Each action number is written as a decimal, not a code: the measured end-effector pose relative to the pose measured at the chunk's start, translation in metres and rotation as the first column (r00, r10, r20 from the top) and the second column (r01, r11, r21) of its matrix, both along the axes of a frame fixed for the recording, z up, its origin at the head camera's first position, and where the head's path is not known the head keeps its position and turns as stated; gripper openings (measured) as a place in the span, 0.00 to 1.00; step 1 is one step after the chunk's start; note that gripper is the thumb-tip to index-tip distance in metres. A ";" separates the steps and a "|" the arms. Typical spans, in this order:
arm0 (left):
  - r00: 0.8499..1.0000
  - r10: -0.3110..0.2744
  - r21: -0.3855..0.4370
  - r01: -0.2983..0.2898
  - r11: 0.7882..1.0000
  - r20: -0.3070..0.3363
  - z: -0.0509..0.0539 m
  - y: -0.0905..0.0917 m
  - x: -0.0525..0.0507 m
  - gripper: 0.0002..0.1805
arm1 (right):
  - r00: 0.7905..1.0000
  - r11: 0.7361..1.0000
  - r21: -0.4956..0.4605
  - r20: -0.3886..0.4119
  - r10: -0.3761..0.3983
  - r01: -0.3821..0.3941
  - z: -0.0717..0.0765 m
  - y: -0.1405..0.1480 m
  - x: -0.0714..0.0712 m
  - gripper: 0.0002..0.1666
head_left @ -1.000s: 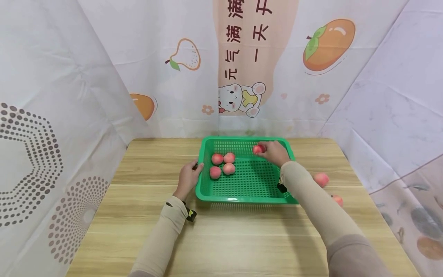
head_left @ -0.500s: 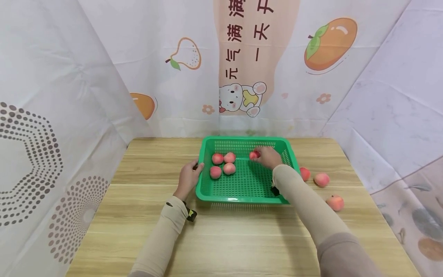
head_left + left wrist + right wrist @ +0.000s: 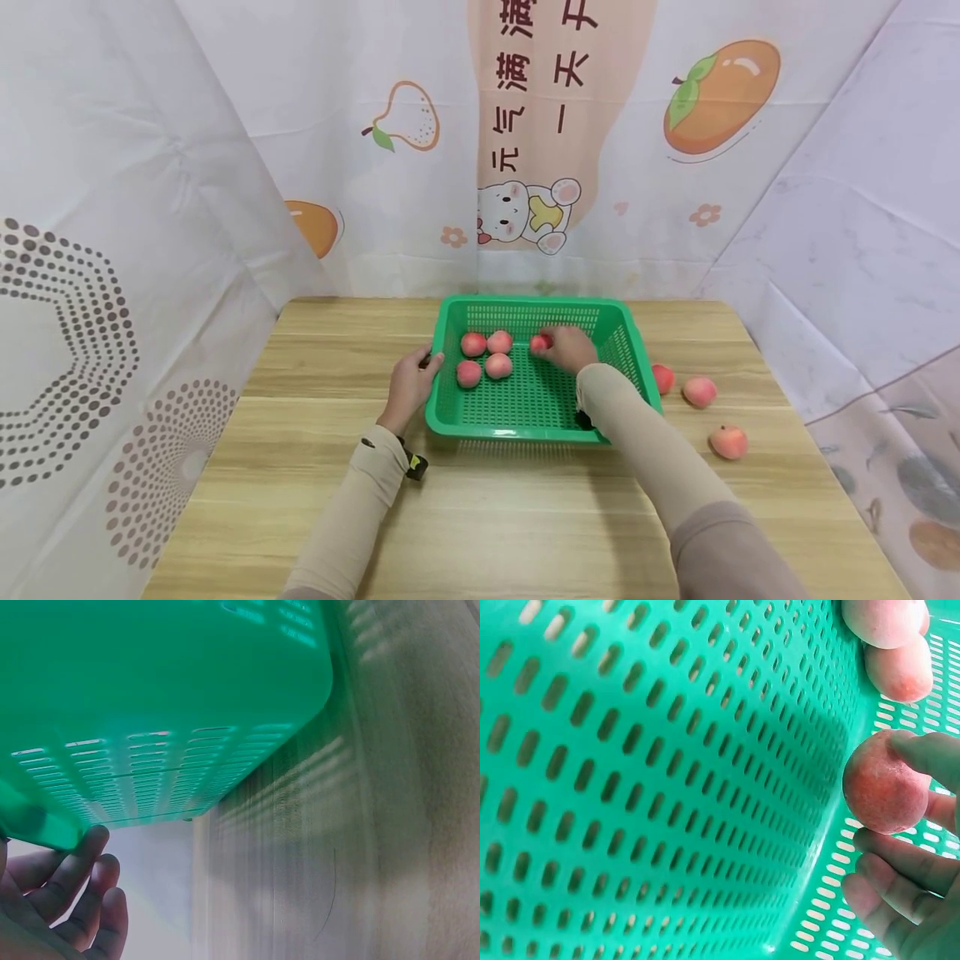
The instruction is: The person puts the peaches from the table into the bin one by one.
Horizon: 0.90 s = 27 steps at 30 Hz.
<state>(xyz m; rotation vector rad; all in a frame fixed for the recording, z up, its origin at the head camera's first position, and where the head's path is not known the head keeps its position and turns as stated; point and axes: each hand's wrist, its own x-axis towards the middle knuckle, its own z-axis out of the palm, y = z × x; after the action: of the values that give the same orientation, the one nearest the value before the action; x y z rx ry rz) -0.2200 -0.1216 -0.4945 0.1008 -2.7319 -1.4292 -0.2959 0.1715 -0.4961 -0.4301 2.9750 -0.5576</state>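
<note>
The right hand (image 3: 572,348) held a red peach (image 3: 540,342) between thumb and fingers in the far middle part of the green basket (image 3: 525,433), while the left hand (image 3: 408,385) gripped the basket's left rim. Done well, the step seemed to call for a light pinch (soft skin would likely bruise), the fingers parting only once the fruit sat firmly on the basket's floor, and a steady left hand so that the four peaches (image 3: 498,365) on the left did not roll. Whether the held peach already touched the floor could not be told, since neither view showed its underside clearly. The right wrist view cut off fruit at its top edge, and the left wrist view cropped part of the left hand. Of three peaches (image 3: 729,442) on the tabletop (image 3: 480,508) to the right, the leftmost was partly hidden by the basket's rim.
</note>
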 end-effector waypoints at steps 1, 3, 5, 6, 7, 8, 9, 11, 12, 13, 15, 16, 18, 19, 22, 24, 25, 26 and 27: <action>1.000 0.001 0.002 -0.001 1.000 0.000 0.000 0.000 0.000 0.25 | 1.000 1.000 0.001 -0.008 0.002 -0.002 -0.002 -0.001 0.000 0.24; 1.000 0.005 0.007 -0.005 1.000 -0.001 -0.001 0.000 0.001 0.25 | 1.000 1.000 -0.008 -0.014 0.006 -0.006 -0.005 -0.003 0.000 0.22; 1.000 0.009 0.009 -0.009 1.000 -0.008 -0.001 0.000 0.001 0.24 | 1.000 1.000 -0.014 -0.018 0.012 -0.012 -0.009 -0.004 -0.001 0.22; 1.000 0.009 0.007 -0.009 1.000 -0.012 0.000 0.001 0.002 0.24 | 1.000 1.000 -0.016 -0.017 0.011 -0.011 -0.011 -0.005 -0.002 0.21; 1.000 0.010 0.005 -0.010 1.000 -0.017 0.000 0.001 0.002 0.24 | 1.000 1.000 -0.020 -0.013 0.008 -0.008 -0.013 -0.006 -0.002 0.22; 1.000 0.010 0.002 -0.010 1.000 -0.021 0.000 0.001 0.002 0.24 | 1.000 1.000 -0.025 -0.010 0.005 -0.005 -0.015 -0.006 -0.002 0.22; 1.000 0.010 0.000 -0.010 1.000 -0.024 0.000 0.001 0.002 0.24 | 1.000 1.000 -0.022 -0.011 0.004 -0.004 -0.017 -0.006 -0.003 0.22; 1.000 0.008 -0.003 -0.008 1.000 -0.025 0.000 0.001 0.003 0.24 | 1.000 1.000 -0.027 -0.005 -0.006 0.005 -0.019 -0.007 -0.003 0.23; 1.000 0.006 -0.003 -0.006 1.000 -0.024 0.000 0.001 0.003 0.24 | 1.000 1.000 -0.026 -0.003 -0.007 0.007 -0.019 -0.007 -0.003 0.24; 1.000 0.006 0.000 -0.006 1.000 -0.021 -0.001 0.001 0.003 0.24 | 1.000 1.000 -0.025 -0.001 -0.008 0.008 -0.020 -0.007 -0.003 0.24; 1.000 0.005 0.004 -0.005 1.000 -0.012 -0.001 0.001 0.003 0.24 | 1.000 1.000 -0.021 0.006 -0.006 0.007 -0.020 -0.007 -0.002 0.25; 1.000 0.006 0.007 -0.006 1.000 -0.007 -0.001 0.001 0.003 0.24 | 1.000 1.000 -0.020 0.008 -0.008 0.009 -0.020 -0.007 -0.002 0.25; 1.000 0.007 0.011 -0.007 1.000 0.001 -0.002 0.001 0.003 0.25 | 1.000 1.000 -0.018 0.010 -0.008 0.009 -0.019 -0.007 -0.001 0.25; 1.000 0.009 0.016 -0.009 1.000 0.005 -0.001 0.001 0.003 0.25 | 1.000 1.000 -0.018 0.009 -0.008 0.008 -0.018 -0.008 0.000 0.25; 1.000 0.011 0.028 -0.011 1.000 0.012 -0.002 0.001 0.002 0.25 | 1.000 1.000 -0.024 0.006 -0.005 0.006 -0.016 -0.009 0.001 0.23; 1.000 0.009 0.031 -0.009 0.999 0.012 -0.002 0.000 0.001 0.25 | 1.000 1.000 -0.025 0.006 -0.005 0.005 -0.014 -0.009 0.001 0.23; 1.000 0.005 0.030 -0.006 1.000 0.011 -0.001 0.000 0.001 0.25 | 1.000 1.000 -0.021 0.006 -0.005 0.005 -0.013 -0.010 0.001 0.23; 1.000 0.003 0.029 -0.003 1.000 0.011 -0.002 0.000 0.001 0.25 | 1.000 1.000 -0.019 0.008 -0.006 0.006 -0.012 -0.010 0.001 0.23; 1.000 0.002 0.029 -0.002 1.000 0.011 -0.001 0.000 0.001 0.25 | 1.000 1.000 -0.014 0.009 -0.008 0.008 -0.011 -0.010 0.001 0.23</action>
<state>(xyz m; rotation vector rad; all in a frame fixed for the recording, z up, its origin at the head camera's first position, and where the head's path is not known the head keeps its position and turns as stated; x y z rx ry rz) -0.2194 -0.1220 -0.4960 0.1131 -2.7197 -1.4726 -0.2946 0.1611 -0.5075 -0.4160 2.9678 -0.5798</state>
